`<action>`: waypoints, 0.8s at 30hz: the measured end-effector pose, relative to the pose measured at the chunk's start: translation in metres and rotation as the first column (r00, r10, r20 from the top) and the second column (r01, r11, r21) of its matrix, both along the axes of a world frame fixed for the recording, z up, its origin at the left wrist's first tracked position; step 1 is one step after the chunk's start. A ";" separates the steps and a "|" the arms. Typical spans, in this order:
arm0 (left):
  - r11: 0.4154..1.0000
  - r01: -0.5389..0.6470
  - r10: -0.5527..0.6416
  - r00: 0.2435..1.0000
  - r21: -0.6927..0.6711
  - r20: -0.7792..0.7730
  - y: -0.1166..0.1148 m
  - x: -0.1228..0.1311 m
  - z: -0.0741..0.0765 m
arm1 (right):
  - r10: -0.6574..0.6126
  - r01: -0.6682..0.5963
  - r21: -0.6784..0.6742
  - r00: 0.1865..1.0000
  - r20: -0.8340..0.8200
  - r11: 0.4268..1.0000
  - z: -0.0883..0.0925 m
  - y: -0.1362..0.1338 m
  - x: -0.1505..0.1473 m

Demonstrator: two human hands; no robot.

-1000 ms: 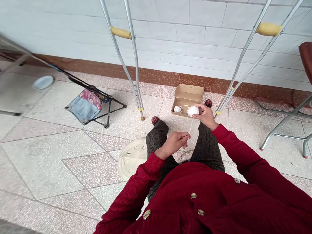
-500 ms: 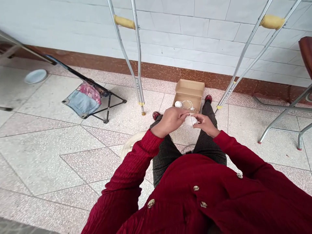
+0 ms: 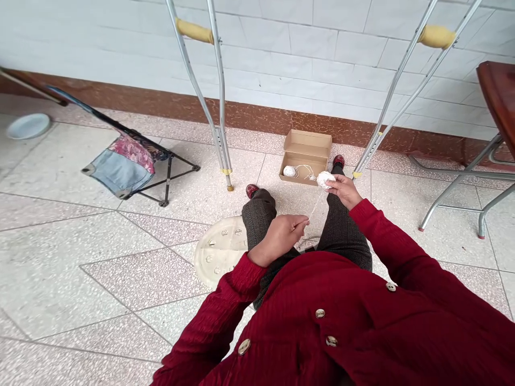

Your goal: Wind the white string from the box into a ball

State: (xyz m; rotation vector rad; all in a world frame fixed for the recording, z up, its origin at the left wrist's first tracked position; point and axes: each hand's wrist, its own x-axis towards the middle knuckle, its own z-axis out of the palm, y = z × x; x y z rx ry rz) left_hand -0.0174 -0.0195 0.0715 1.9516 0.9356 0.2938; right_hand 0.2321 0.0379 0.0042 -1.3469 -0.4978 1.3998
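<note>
seated person in a red button-front cardigan [image 3: 306, 305] and dark tweed trousers [image 3: 259, 220] works white yarn above the knees. the left hand [image 3: 344, 192] curls narrowly around a fluffy bundle of white yarn [image 3: 325, 180], with the fingertips [image 3: 330, 185] pressed against it. the right hand [image 3: 280, 239] pinches a straight strand of white yarn [image 3: 316, 205] in a tight grip between thumb and forefinger, the strand running down from the bundle to that hand. just beyond the red shoes [image 3: 338, 161], an open cardboard box [image 3: 306, 145] sits on the speckled tile floor [image 3: 68, 268], holding a smaller white yarn ball [image 3: 289, 171] and loose loops of thread [image 3: 308, 172]; whether those loops join the bundle cannot be told. a pair of aluminium crutches [image 3: 201, 91] with yellow padded grips stands tilted, one on each side of the person. a cream perforated plastic disc [image 3: 221, 252] lies on the floor beside the right leg. to the left are a folding stool [image 3: 120, 170] with denim and floral cloth and a white plate [image 3: 28, 126]. to the right is a metal-legged chair [image 3: 458, 187] with a reddish-brown seat, near a white tiled wall [image 3: 322, 48].
</note>
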 end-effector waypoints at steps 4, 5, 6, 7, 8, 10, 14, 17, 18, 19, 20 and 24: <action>0.992 0.018 -0.023 0.999 -0.122 -0.035 0.007 -0.017 -0.026 | 0.036 -0.029 0.122 0.998 -0.061 0.992 0.028 0.000 0.008; 0.992 -0.009 0.001 0.998 -0.124 -0.062 0.010 -0.019 -0.036 | 0.054 -0.045 0.151 0.997 -0.053 0.987 0.035 -0.001 0.010; 0.994 -0.059 0.051 0.994 -0.094 -0.093 0.014 -0.020 -0.045 | 0.068 -0.061 0.172 0.997 -0.040 0.983 0.042 -0.003 0.010; 0.992 -0.124 0.119 0.987 -0.037 -0.109 0.019 -0.018 -0.053 | 0.080 -0.074 0.184 0.997 -0.024 0.980 0.048 -0.005 0.010; 0.982 -0.185 0.187 0.977 0.035 -0.101 0.025 -0.015 -0.059 | 0.087 -0.083 0.190 0.996 -0.011 0.978 0.053 -0.007 0.007; 0.947 -0.280 0.287 0.958 0.158 -0.021 0.037 -0.001 -0.061 | 0.090 -0.089 0.191 0.996 0.003 0.977 0.058 -0.013 -0.001; 0.942 -0.310 0.276 0.934 0.130 0.227 0.056 0.039 -0.037 | 0.122 -0.120 0.200 0.993 0.001 0.973 0.060 -0.024 -0.023; 0.954 -0.299 0.285 0.917 0.009 0.279 0.058 0.059 -0.023 | 0.112 -0.114 0.219 0.994 0.019 0.969 0.061 -0.029 -0.030; 0.954 -0.298 0.289 0.921 -0.003 0.262 0.058 0.062 -0.022 | 0.110 -0.112 0.218 0.994 0.023 0.970 0.063 -0.029 -0.030; 0.956 -0.293 0.284 0.928 0.003 0.241 0.056 0.062 -0.023 | 0.112 -0.114 0.211 0.993 0.022 0.971 0.064 -0.030 -0.029; 0.961 -0.277 0.266 0.938 0.018 0.223 0.055 0.061 -0.025 | 0.114 -0.115 0.200 0.993 0.016 0.973 0.066 -0.030 -0.027; 0.974 -0.197 0.171 0.964 0.116 0.204 0.051 0.049 -0.038 | 0.065 -0.063 0.155 0.998 -0.010 0.986 0.074 -0.028 -0.023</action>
